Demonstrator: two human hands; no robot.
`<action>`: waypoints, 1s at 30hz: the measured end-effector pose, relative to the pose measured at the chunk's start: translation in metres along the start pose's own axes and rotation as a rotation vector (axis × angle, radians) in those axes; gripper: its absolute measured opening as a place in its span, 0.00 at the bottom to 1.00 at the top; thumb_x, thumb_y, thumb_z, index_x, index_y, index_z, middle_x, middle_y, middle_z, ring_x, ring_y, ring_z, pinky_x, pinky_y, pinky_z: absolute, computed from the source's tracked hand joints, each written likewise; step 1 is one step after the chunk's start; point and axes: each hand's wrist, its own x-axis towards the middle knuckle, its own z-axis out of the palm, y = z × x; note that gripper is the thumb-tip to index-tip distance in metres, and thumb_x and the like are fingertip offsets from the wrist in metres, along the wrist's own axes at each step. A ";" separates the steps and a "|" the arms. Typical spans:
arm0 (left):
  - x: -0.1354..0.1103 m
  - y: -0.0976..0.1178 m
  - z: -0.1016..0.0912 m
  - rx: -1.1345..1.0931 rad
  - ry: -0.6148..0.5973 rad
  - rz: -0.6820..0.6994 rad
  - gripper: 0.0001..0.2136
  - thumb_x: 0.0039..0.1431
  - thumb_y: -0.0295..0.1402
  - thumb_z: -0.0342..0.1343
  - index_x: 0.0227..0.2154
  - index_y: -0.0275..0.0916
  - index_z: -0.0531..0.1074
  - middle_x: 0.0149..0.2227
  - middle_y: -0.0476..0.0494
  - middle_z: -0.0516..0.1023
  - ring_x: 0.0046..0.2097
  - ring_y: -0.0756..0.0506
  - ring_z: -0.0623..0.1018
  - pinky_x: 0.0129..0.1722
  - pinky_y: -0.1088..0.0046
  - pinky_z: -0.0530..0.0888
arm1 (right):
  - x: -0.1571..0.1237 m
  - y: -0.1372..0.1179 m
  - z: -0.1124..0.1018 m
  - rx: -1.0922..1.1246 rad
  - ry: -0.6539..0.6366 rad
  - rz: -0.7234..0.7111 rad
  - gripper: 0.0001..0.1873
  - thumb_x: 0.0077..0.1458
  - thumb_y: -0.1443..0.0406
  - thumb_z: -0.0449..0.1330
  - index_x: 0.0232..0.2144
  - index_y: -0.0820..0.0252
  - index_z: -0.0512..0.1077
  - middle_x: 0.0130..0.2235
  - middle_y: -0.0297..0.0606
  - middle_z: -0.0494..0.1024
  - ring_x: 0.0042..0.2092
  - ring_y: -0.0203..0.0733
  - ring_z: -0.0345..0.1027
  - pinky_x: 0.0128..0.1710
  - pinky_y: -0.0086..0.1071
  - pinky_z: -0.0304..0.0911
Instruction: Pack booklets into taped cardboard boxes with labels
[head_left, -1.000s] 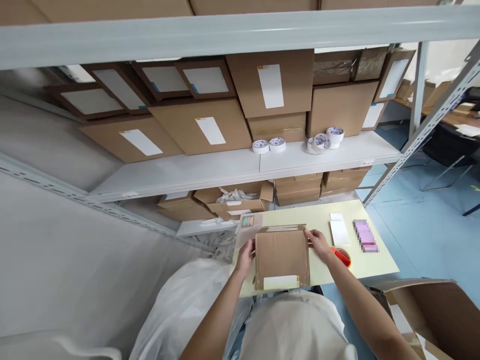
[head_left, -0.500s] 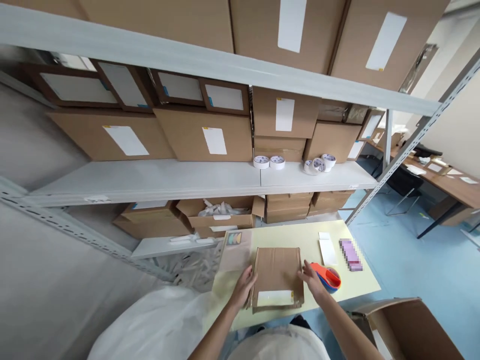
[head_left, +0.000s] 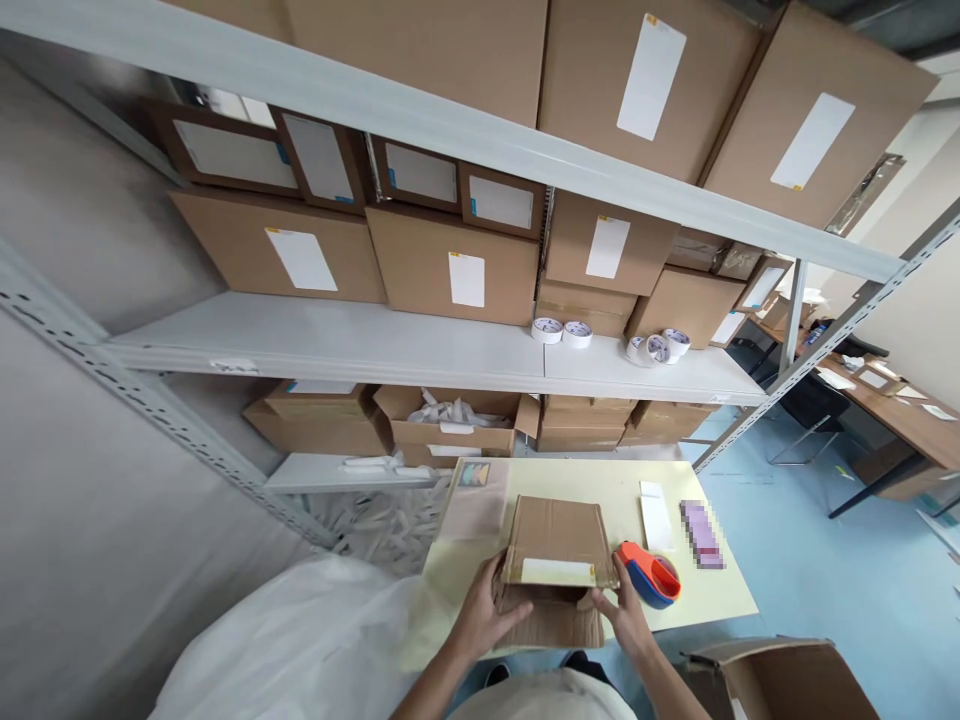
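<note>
A pale yellow table [head_left: 705,600] stands before grey shelves [head_left: 420,340]. At its near edge is a cardboard box [head_left: 559,530], held between the partly curled left hand [head_left: 480,610] and right hand [head_left: 626,610], thumbs by the near flap [head_left: 555,625]. Working that flap seems in hand; the next move likely calls for steady sides. Right of the box sits a tape dispenser [head_left: 649,580].

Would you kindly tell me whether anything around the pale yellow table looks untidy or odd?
The tangled white scraps below the low pale grey shelf, left of the table, look strewn; whether loose or bagged, I cannot tell. The brown cardboard box between the left hand and right hand gapes at its near end.
</note>
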 end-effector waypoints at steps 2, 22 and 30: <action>0.007 0.014 -0.001 0.020 0.033 0.043 0.33 0.40 0.44 0.64 0.52 0.40 0.69 0.53 0.36 0.75 0.56 0.34 0.73 0.57 0.56 0.69 | 0.001 -0.010 -0.007 -0.037 -0.007 -0.050 0.47 0.44 0.45 0.65 0.63 0.53 0.57 0.58 0.46 0.69 0.61 0.56 0.61 0.60 0.48 0.58; 0.030 0.038 0.001 0.655 0.095 0.348 0.20 0.56 0.25 0.51 0.51 0.42 0.71 0.55 0.36 0.72 0.59 0.36 0.69 0.62 0.52 0.60 | 0.019 -0.074 -0.009 -1.245 -0.234 -0.571 0.32 0.52 0.78 0.50 0.57 0.55 0.68 0.62 0.45 0.66 0.66 0.51 0.53 0.65 0.51 0.48; 0.025 0.071 0.011 0.845 -0.317 0.130 0.31 0.56 0.43 0.54 0.60 0.33 0.63 0.65 0.28 0.60 0.67 0.33 0.58 0.63 0.49 0.57 | 0.017 -0.106 0.014 -1.444 -0.573 -0.457 0.15 0.62 0.66 0.51 0.44 0.61 0.76 0.50 0.48 0.77 0.59 0.52 0.63 0.65 0.50 0.45</action>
